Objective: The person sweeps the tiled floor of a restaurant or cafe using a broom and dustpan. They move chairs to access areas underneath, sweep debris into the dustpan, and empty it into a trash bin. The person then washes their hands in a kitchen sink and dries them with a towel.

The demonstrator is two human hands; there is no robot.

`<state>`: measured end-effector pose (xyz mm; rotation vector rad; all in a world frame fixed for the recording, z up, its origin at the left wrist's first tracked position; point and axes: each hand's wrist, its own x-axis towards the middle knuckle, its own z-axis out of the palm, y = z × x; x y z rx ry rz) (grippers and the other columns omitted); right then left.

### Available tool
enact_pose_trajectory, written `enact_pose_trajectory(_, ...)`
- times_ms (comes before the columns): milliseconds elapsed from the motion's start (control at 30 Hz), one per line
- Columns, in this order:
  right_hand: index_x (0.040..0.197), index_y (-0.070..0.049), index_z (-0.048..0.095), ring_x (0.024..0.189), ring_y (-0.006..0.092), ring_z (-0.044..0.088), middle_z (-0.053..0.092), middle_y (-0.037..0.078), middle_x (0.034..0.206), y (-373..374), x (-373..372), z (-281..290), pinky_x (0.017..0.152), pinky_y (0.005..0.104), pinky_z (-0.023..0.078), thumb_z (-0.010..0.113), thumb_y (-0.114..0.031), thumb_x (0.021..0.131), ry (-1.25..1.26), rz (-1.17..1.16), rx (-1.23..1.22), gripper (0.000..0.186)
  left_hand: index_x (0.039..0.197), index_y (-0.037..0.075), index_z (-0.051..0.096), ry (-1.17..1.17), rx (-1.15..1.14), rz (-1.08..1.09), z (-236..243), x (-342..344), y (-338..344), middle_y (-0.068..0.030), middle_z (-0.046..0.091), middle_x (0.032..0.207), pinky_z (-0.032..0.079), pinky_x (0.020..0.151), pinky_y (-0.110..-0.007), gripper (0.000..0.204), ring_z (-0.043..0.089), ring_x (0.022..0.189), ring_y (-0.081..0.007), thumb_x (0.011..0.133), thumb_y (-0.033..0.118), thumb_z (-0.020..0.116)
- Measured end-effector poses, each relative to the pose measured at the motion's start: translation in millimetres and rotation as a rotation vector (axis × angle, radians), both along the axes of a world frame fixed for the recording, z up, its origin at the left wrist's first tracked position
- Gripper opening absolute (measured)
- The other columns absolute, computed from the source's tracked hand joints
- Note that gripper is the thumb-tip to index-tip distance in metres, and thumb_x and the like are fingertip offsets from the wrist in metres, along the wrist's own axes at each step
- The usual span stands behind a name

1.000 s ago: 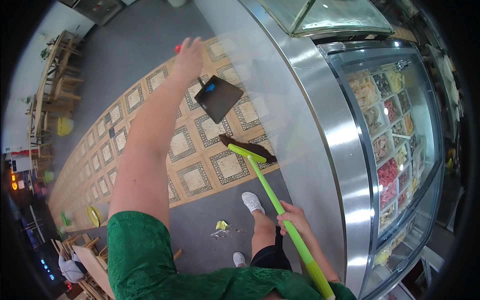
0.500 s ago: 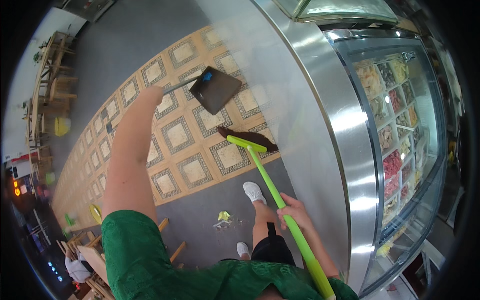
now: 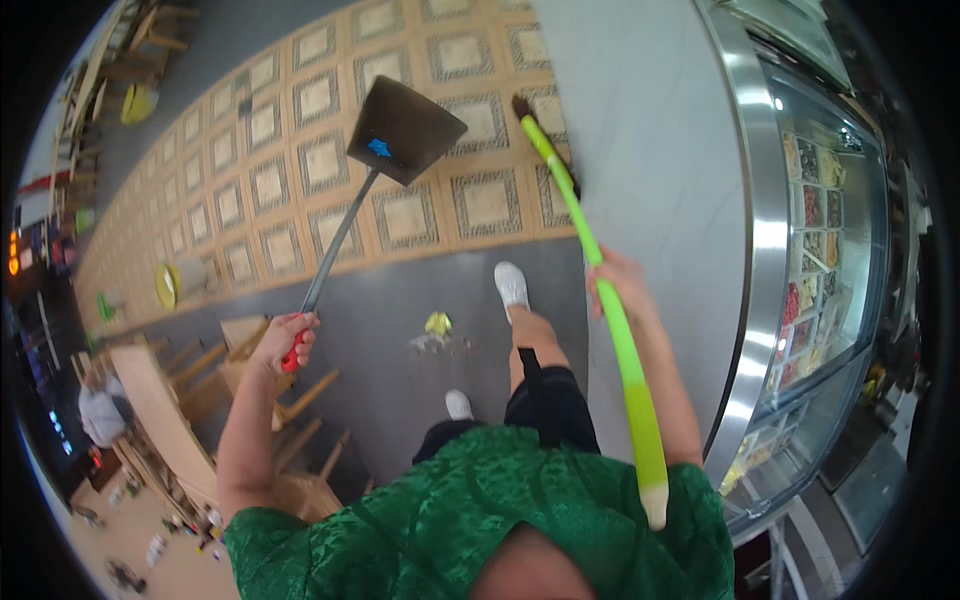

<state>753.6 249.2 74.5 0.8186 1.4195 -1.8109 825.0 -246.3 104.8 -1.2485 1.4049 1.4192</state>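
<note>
My left hand is closed round the red grip of a long-handled dustpan. The dark pan, with a blue mark on it, is held out ahead over the patterned tiles. My right hand wraps round the lime-green pole of a broom, whose top end lies near my right shoulder. Its dark bristles are by the base of the pale counter wall, seen nearly edge-on. On the grey floor before my feet lies a small heap of yellow and whitish litter, touched by neither tool.
A pale counter wall runs along my right, topped by a steel edge and a glass display case of food trays. Wooden stools and a table stand to the left. Yellow bins stand farther left. A person sits at lower left.
My left arm has drawn back toward my body, and the dustpan has swung round so its handle points toward me. The broom head has turned and moved farther ahead beside the counter.
</note>
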Motion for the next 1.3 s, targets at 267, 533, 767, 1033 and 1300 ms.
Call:
enact_pose_trajectory(267, 0.121, -0.001, 0.041, 0.054, 0.0238, 0.056, 0.055, 0.015, 0.07, -89, 112, -98, 0.042, 0.0351, 0.046, 0.055, -0.011, 0.077, 0.031, 0.514, 0.643, 0.047, 0.089, 0.002, 0.051, 0.028, 0.127, 0.449, 15, 340, -17, -0.0005, 0.044, 0.057, 0.034, 0.032, -0.023, 0.016, 0.038, 0.038, -0.0073, 0.086, 0.018, 0.052)
enact_pose_trajectory(533, 0.133, -0.004, 0.028, 0.045, 0.0149, 0.045, 0.046, 0.006, 0.059, -139, 337, -131, 0.037, 0.0315, 0.038, 0.048, -0.005, 0.079, 0.097, 0.705, 0.616, 0.058, 0.087, 0.003, 0.05, -0.074, 0.135, 0.736, 11, 622, -23, -0.0005, 0.045, 0.056, 0.035, 0.032, -0.022, 0.015, 0.039, 0.038, -0.0077, 0.086, 0.018, 0.05)
enact_pose_trajectory(767, 0.13, -0.002, 0.036, 0.045, 0.013, 0.047, 0.051, 0.008, 0.065, -156, 456, -14, 0.037, 0.0289, 0.039, 0.053, -0.002, 0.073, -0.035, 0.772, 0.398, 0.06, 0.084, 0.003, 0.048, -0.178, 0.241, 1.106, -1, 786, 19, 0.0011, 0.044, 0.056, 0.034, 0.034, -0.021, 0.016, 0.04, 0.04, -0.0063, 0.086, 0.019, 0.049)
enact_pose_trajectory(1033, 0.131, -0.005, 0.033, 0.09, 0.0372, 0.055, 0.057, 0.024, 0.091, -204, 431, -19, 0.078, 0.0418, 0.044, 0.057, -0.018, 0.072, 0.595, 1.789, 0.624, 0.065, 0.086, 0.003, 0.047, -0.233, 0.402, 1.583, -21, 892, 112, 0.0028, 0.045, 0.057, 0.035, 0.035, -0.02, 0.021, 0.041, 0.041, -0.0053, 0.087, 0.023, 0.048)
enact_pose_trajectory(1300, 0.128, -0.016, 0.035, 0.089, 0.0314, 0.059, 0.059, 0.018, 0.095, -295, 432, -101, 0.074, 0.0418, 0.047, 0.05, -0.01, 0.078, 0.441, 1.946, 0.595, 0.053, 0.089, 0.003, 0.047, -0.17, 0.503, 1.796, -4, 911, 168, 0.0022, 0.047, 0.058, 0.036, 0.035, -0.019, 0.024, 0.043, 0.042, -0.0061, 0.087, 0.027, 0.049)
